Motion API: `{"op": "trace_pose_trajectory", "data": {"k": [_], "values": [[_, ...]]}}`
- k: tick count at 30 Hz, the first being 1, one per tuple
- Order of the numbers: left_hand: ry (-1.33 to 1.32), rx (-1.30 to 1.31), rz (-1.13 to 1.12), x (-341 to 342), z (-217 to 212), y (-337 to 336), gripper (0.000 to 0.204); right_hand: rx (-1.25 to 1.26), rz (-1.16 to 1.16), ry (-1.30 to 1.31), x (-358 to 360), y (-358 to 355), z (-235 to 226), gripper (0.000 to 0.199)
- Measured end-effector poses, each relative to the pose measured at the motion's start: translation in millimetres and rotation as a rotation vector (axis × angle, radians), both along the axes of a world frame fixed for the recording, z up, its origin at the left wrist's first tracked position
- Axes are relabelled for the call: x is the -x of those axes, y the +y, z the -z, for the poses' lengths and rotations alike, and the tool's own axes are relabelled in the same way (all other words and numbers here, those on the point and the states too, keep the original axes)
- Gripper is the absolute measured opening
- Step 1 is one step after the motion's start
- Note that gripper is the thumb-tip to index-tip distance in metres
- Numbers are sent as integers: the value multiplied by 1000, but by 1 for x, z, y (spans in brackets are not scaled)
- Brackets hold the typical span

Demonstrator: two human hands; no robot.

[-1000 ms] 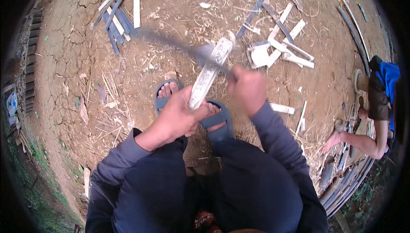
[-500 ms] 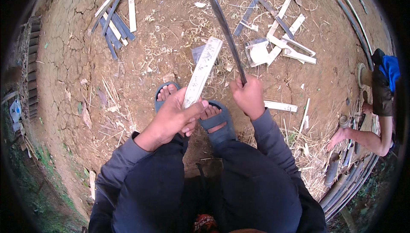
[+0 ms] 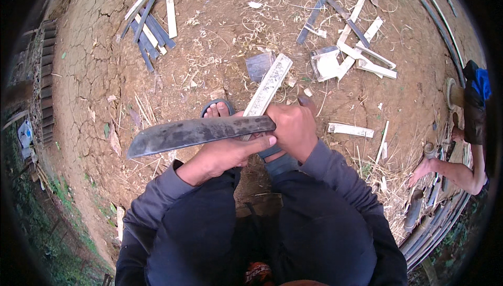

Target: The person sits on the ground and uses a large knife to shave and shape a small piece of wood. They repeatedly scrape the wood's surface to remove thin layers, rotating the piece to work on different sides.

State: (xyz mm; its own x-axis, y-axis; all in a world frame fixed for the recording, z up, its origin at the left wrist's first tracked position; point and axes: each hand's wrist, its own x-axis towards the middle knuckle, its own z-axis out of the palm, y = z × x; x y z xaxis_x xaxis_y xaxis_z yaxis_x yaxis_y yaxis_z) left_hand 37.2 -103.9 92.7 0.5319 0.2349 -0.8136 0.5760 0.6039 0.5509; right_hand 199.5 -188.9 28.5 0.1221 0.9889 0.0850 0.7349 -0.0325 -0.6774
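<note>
Presently Held: Two Items

Item 1. Left hand [image 3: 228, 154]: narrowed around the lower end of a pale strip, the thumb laid along it and pointing right.

Item 2. Pale strip [image 3: 271, 82]: flat, straight, mottled grey on its upper face; rises from the left hand and leans to the right, its far end free.

Item 3. Right hand [image 3: 294, 130]: curled into a fist about the grip of a knife, just beside the left thumb.

Item 4. Knife [image 3: 196, 135]: long, broad, dark blade, worn in patches; extends leftward from the right hand, crossing in front of the strip and above the left hand. Contact between blade and strip: cannot be told.

Surroundings. Dark square piece [image 3: 260, 66], on the ground near the strip's far end. Left pile [image 3: 149, 26]: dark and pale slats, overlapping. Right pile [image 3: 361, 47]: similar slats, crossed. Short pale piece [image 3: 351, 130], lying to the right of the right hand. Curled shavings [image 3: 257, 30], scattered over brown earth [image 3: 86, 81]. Sandal [image 3: 281, 164], dark, partly hidden below the hands. Second person [image 3: 474, 118], at the right edge, in blue and dark clothing. Long poles [image 3: 440, 228], bundled, lower right.
</note>
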Motion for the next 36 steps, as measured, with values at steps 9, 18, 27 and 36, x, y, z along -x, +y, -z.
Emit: {"op": "trace_pose_trajectory", "data": {"k": [9, 18, 27, 36], "values": [[-68, -202, -58, -1, 3, -5, 31, 77, 309, -305, -49, 6, 46, 12], [-114, -961, 63, 25, 54, -19, 26, 4, -26, -250, -6, 10, 0, 4], [-105, 70, -294, 15, 4, 2, 19, 261, 489, -16, -83, 6, 35, 20], [-62, 21, -211, 0, 19, 0, 19, 113, -33, -23, 4, 5, -2, 11]]}}
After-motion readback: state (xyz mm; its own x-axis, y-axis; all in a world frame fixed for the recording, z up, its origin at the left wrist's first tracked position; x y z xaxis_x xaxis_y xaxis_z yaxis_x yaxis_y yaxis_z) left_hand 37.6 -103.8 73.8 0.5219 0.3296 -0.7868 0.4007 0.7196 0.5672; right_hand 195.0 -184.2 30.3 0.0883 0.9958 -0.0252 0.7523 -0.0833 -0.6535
